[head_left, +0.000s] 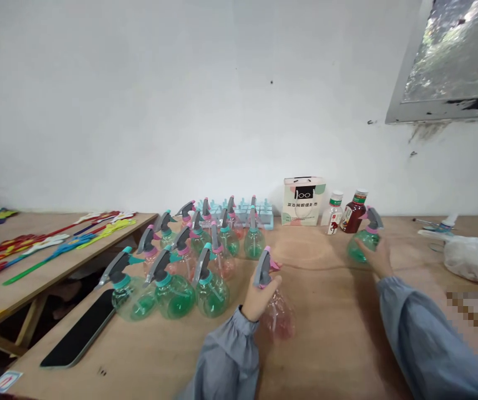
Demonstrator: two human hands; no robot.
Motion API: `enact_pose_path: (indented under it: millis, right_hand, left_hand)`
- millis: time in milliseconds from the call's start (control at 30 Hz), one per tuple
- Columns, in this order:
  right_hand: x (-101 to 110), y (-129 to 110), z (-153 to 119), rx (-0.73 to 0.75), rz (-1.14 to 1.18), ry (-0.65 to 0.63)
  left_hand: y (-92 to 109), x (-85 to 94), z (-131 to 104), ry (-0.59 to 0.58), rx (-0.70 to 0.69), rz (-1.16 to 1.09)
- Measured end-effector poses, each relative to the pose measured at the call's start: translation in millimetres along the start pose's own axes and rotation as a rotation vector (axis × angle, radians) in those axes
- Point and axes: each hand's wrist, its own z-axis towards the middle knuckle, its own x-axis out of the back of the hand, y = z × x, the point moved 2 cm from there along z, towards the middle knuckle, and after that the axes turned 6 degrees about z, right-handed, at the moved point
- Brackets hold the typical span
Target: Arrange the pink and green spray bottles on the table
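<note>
My left hand [260, 299] is closed around the neck of a pink spray bottle [281, 319] with a grey and pink trigger head. Farther right, my right hand [377, 256] grips the body of a green spray bottle [357, 249], whose head is grey and pink. To the left of my left hand stand several more spray bottles in loose rows, such as a green one [212, 294] with a teal collar and a pink one [224, 262] behind it. Whether the two held bottles rest on the table [317, 355] I cannot tell.
A light-blue tray [267, 216] sits behind the bottles. Along the wall stand a paper bag [303, 203], a white bottle [333, 214] and a dark red bottle [353, 214]. A phone [82, 333] lies front left, a plastic bag [472, 258] at right. Colourful strips [51, 250] cover a side table.
</note>
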Motion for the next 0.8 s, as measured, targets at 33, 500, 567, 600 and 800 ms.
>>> enact_pose_path:
  millis: [33,500,567,600,800]
  right_hand:
    - [-1.9,-4.7,-14.0,0.011,0.023,-0.033]
    - [16.0,-108.8,-179.3,0.141,0.191,-0.369]
    - [16.7,-111.9,-184.8,0.149,0.189,-0.352]
    - [16.8,-112.9,-185.9,0.157,0.197,-0.343]
    - [16.6,-114.8,-184.6,0.180,0.238,-0.332]
  left_hand:
    - [0.9,0.8,0.5,-0.024,0.032,-0.032]
    - [7.5,8.9,1.8,-0.249,0.170,-0.278]
    - [3.7,9.3,0.9,-0.202,0.225,-0.280]
    - [1.4,9.6,0.5,-0.149,0.258,-0.279]
    - [0.1,10.9,0.7,0.075,0.258,-0.230]
